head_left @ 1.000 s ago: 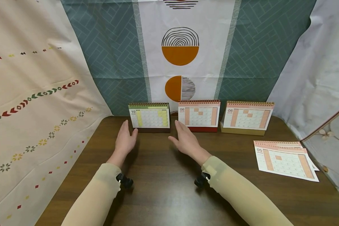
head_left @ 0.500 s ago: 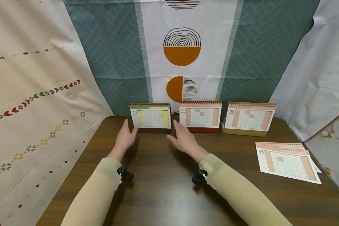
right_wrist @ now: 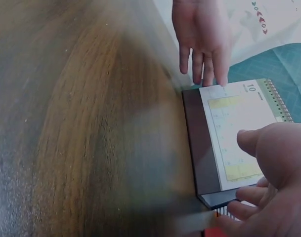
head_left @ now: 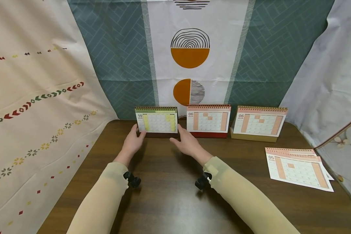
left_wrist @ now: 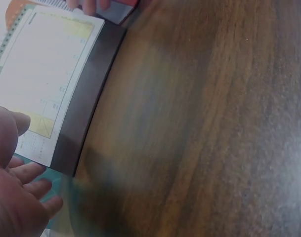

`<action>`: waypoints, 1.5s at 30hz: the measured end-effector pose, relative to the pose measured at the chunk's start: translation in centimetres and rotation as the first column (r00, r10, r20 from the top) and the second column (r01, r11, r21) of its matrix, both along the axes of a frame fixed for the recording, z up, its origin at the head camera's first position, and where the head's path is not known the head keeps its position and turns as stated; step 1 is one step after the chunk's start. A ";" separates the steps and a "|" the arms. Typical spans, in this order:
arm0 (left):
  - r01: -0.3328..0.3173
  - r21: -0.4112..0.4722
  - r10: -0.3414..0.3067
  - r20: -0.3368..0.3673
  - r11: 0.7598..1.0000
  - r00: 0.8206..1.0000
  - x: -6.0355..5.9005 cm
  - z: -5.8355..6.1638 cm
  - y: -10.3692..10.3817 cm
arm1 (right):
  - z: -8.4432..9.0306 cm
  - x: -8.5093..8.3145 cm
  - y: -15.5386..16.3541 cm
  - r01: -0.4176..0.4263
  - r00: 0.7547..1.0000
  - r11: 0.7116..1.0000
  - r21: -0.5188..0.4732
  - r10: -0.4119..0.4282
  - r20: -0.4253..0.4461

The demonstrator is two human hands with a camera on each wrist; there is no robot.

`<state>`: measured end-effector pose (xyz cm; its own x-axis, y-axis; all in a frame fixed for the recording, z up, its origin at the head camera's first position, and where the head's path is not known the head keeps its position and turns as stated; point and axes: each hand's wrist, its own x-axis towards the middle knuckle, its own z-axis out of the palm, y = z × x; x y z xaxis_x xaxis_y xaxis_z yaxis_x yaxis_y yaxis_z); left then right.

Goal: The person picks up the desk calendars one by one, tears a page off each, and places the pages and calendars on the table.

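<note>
A green desk calendar [head_left: 156, 121] showing month 10 stands on a dark base at the back of the wooden table [head_left: 169, 198]. My left hand [head_left: 132, 140] reaches its left end, straight fingers touching that edge. My right hand [head_left: 185, 143] is at its right end, fingers along the side and thumb out in front. In the right wrist view the calendar [right_wrist: 234, 133] lies between my right hand [right_wrist: 274, 168] and the left hand [right_wrist: 202, 29], whose fingertips meet its corner. In the left wrist view my left hand [left_wrist: 12, 197], fingers spread, is beside the calendar [left_wrist: 46, 74].
A red-based calendar [head_left: 208, 120] and a gold-based calendar [head_left: 258, 123], both showing 06, stand to the right of the green one. Loose calendar sheets [head_left: 298, 167] lie flat at the table's right edge. Patterned cloths hang behind and on both sides.
Both hands have moved forward and inward, from just short of the green calendar to touching its two ends. The calendars have not moved.
</note>
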<state>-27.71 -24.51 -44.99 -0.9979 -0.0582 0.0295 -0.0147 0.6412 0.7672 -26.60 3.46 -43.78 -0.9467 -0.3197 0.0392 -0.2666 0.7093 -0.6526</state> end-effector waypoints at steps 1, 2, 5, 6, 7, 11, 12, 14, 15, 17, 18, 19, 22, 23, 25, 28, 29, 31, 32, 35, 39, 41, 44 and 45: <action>0.002 0.000 -0.002 -0.005 1.000 1.000 0.0 0.0 0.0 | 0.1 0.0 0.0 0.002 1.000 1.000 -0.020 -0.001 0.020; 0.003 0.003 -0.003 -0.009 1.000 1.000 0.1 0.0 -0.1 | 0.1 0.0 0.0 0.006 0.999 0.999 -0.045 -0.004 0.042; 0.014 0.016 -0.014 -0.018 1.000 1.000 0.3 -0.1 -0.3 | 0.1 0.0 0.1 0.034 0.993 0.989 -0.146 -0.017 0.118; 0.017 0.017 -0.017 -0.024 1.000 1.000 0.4 -0.2 -0.4 | 0.1 0.0 0.2 0.046 0.990 0.984 -0.175 -0.021 0.141; 0.021 0.011 -0.021 -0.026 1.000 0.999 0.5 -0.2 -0.4 | 0.1 0.0 0.2 0.054 0.987 0.979 -0.199 -0.023 0.157; 0.022 -0.028 -0.024 -0.065 0.999 0.998 0.8 -0.7 -0.8 | 0.0 0.0 0.4 0.036 0.991 0.977 -0.212 -0.007 0.137; 0.019 -0.038 -0.022 -0.070 0.999 0.997 0.9 -0.8 -0.8 | -0.1 0.1 0.4 0.027 0.992 0.980 -0.198 -0.003 0.125; 0.013 -0.051 -0.017 -0.078 0.999 0.997 1.2 -0.8 -0.7 | -0.2 0.2 0.5 0.004 0.996 0.985 -0.171 0.013 0.094; 0.011 -0.058 -0.016 -0.082 0.998 0.997 1.3 -0.8 -0.7 | -0.2 0.3 0.5 -0.004 0.996 0.987 -0.158 0.017 0.083; 0.007 -0.063 -0.011 -0.066 0.998 0.998 2.0 -0.2 -0.2 | -0.3 0.4 0.7 -0.015 0.998 0.990 -0.140 0.024 0.060; 0.006 -0.071 -0.011 -0.072 0.997 0.997 2.1 -0.2 -0.1 | -0.4 0.5 0.7 -0.019 0.998 0.991 -0.135 0.025 0.050; 0.003 -0.075 -0.009 -0.077 0.997 0.997 2.3 -0.1 0.0 | -0.4 0.6 0.8 -0.021 0.999 0.991 -0.133 0.026 0.041; -0.009 -0.079 0.002 -0.096 0.997 0.995 2.8 0.0 0.2 | -0.3 0.9 1.0 -0.011 0.999 0.990 -0.139 0.016 0.032; -0.015 -0.076 0.007 -0.100 0.997 0.995 2.9 0.1 0.2 | -0.2 1.0 1.0 -0.006 0.999 0.989 -0.146 0.011 0.035; -0.025 -0.068 0.018 -0.103 0.997 0.995 3.3 0.2 0.2 | 0.0 1.3 1.1 0.001 0.999 0.987 -0.164 0.006 0.047; -0.038 -0.058 0.032 -0.099 0.998 0.995 3.8 0.3 0.2 | 0.3 1.8 1.2 0.007 0.998 0.982 -0.187 0.004 0.059; -0.041 -0.058 0.035 -0.099 0.998 0.994 3.9 0.3 0.1 | 0.4 1.9 1.2 0.007 0.998 0.982 -0.190 0.004 0.058; -0.050 -0.064 0.043 -0.108 0.997 0.993 4.1 0.3 0.1 | 0.7 2.1 1.2 0.008 0.999 0.982 -0.187 0.001 0.048; -0.059 -0.069 0.051 -0.115 0.996 0.992 4.3 0.3 0.0 | 0.8 2.2 1.2 0.008 0.999 0.983 -0.182 0.000 0.043; -0.090 -0.085 0.077 -0.142 0.992 0.987 4.6 0.3 -0.1 | 1.0 2.4 1.2 0.003 0.999 0.985 -0.171 0.003 0.033; -0.131 -0.056 0.121 -0.157 0.990 0.980 5.1 0.3 -0.1 | 1.2 2.6 1.1 -0.010 0.999 0.986 -0.169 0.015 0.031; -0.139 -0.033 0.133 -0.153 0.990 0.979 5.3 0.3 -0.2 | 1.1 2.7 1.1 -0.011 1.000 0.985 -0.170 0.016 0.026; -0.136 -0.018 0.132 -0.146 0.991 0.980 5.5 0.3 -0.3 | 1.0 2.8 1.0 -0.006 1.000 0.986 -0.168 0.010 0.021; -0.131 -0.016 0.128 -0.144 0.991 0.981 5.5 0.4 -0.4 | 1.0 2.9 1.0 -0.004 1.000 0.986 -0.167 0.007 0.018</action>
